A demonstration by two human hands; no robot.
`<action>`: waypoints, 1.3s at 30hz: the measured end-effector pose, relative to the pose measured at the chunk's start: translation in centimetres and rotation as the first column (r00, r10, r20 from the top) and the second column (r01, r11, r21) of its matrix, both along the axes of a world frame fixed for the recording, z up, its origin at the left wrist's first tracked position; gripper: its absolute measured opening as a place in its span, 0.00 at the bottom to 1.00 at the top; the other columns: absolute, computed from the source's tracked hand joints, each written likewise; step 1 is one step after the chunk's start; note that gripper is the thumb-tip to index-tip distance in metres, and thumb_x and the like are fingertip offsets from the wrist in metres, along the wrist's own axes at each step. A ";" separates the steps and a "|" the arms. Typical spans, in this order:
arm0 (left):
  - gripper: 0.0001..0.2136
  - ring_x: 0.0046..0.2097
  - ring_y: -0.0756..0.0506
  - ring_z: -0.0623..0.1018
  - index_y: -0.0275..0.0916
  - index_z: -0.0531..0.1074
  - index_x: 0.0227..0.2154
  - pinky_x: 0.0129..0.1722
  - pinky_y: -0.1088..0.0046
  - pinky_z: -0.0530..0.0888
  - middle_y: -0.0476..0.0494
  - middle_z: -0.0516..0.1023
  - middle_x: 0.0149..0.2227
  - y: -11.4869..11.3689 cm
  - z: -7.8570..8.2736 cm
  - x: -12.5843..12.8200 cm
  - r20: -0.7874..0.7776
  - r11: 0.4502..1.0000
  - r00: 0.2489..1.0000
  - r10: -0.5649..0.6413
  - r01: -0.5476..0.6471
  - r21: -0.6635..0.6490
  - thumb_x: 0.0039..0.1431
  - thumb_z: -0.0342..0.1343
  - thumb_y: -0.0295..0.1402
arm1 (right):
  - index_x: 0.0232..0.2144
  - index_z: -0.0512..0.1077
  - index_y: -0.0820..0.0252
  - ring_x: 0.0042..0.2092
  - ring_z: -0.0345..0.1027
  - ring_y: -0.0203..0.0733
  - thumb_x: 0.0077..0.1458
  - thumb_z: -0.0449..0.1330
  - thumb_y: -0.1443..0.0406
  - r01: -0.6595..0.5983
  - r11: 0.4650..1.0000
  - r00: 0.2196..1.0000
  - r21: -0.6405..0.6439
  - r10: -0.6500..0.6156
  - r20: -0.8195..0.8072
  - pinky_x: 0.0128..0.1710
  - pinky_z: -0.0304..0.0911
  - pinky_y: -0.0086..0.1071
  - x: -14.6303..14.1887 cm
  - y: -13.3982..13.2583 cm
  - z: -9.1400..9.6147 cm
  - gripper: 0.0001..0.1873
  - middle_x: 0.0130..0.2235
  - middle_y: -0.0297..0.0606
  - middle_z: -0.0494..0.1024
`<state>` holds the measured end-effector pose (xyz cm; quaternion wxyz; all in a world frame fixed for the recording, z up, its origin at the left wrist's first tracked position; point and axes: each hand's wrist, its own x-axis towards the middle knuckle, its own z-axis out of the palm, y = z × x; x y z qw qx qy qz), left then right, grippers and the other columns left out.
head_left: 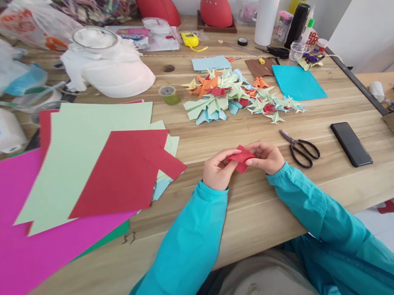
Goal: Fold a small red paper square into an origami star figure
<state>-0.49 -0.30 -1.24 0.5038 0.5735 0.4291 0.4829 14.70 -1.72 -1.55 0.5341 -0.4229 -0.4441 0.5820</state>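
A small folded piece of red paper [240, 158] is held above the table's front half, between my two hands. My left hand [219, 168] pinches its left side, thumb and fingers closed on it. On the opposite side, my right hand [266, 155] grips the paper with thumb and fingertips. Black-handled scissors [300, 147] lie just right of my right hand. Beyond my hands is a pile of folded paper shapes [218, 94] in green, orange, red and blue.
At left, large sheets of red paper [121, 171], pale green paper [91, 135] and magenta paper [13, 210] overlap. A phone [351, 143] lies at right, with a blue sheet [298, 81] behind it. Farther back are a tape measure [190, 40], a white cap [118, 72] and bottles.
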 end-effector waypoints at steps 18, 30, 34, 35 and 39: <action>0.05 0.38 0.44 0.77 0.40 0.77 0.27 0.40 0.66 0.74 0.42 0.79 0.34 -0.2 -0.9 0.3 -0.113 0.982 0.992 0.053 -0.031 0.186 0.44 0.60 0.33 | 0.29 0.73 0.58 0.31 0.70 0.39 0.39 0.65 0.59 0.122 0.983 0.939 0.137 -0.159 0.306 0.32 0.65 0.34 0.2 -0.4 -1.3 0.12 0.29 0.38 0.77; 0.04 0.35 0.45 0.77 0.39 0.77 0.26 0.37 0.67 0.74 0.42 0.79 0.31 -0.4 -0.5 0.4 -0.178 0.967 0.981 0.077 -0.029 0.255 0.48 0.58 0.32 | 0.26 0.73 0.60 0.27 0.67 0.36 0.42 0.62 0.60 0.093 0.992 0.937 0.085 -0.116 0.330 0.29 0.63 0.31 0.0 -0.5 -1.3 0.09 0.26 0.36 0.75; 0.06 0.36 0.45 0.76 0.38 0.77 0.29 0.38 0.68 0.74 0.41 0.78 0.33 -0.3 -0.6 0.4 -0.185 0.963 0.981 0.054 -0.002 0.271 0.48 0.59 0.32 | 0.26 0.73 0.61 0.27 0.66 0.36 0.43 0.61 0.61 0.051 0.994 0.922 0.095 -0.083 0.377 0.29 0.62 0.31 0.1 -0.5 -1.6 0.09 0.27 0.37 0.75; 0.06 0.37 0.45 0.76 0.38 0.77 0.30 0.39 0.68 0.74 0.41 0.78 0.34 -0.3 -0.6 0.3 -0.182 0.958 0.983 0.039 0.015 0.288 0.48 0.59 0.32 | 0.26 0.73 0.62 0.27 0.65 0.36 0.43 0.60 0.61 0.034 0.994 0.914 0.100 -0.072 0.400 0.28 0.61 0.31 0.1 -0.5 -1.7 0.09 0.26 0.37 0.75; 0.04 0.35 0.47 0.76 0.38 0.77 0.28 0.38 0.70 0.74 0.42 0.78 0.31 -0.1 -0.7 0.3 -0.161 0.929 0.987 -0.011 0.069 0.362 0.49 0.59 0.31 | 0.23 0.71 0.63 0.23 0.60 0.32 0.42 0.60 0.61 -0.021 0.993 0.868 0.120 -0.041 0.494 0.24 0.58 0.28 0.1 -0.6 -2.0 0.09 0.21 0.33 0.70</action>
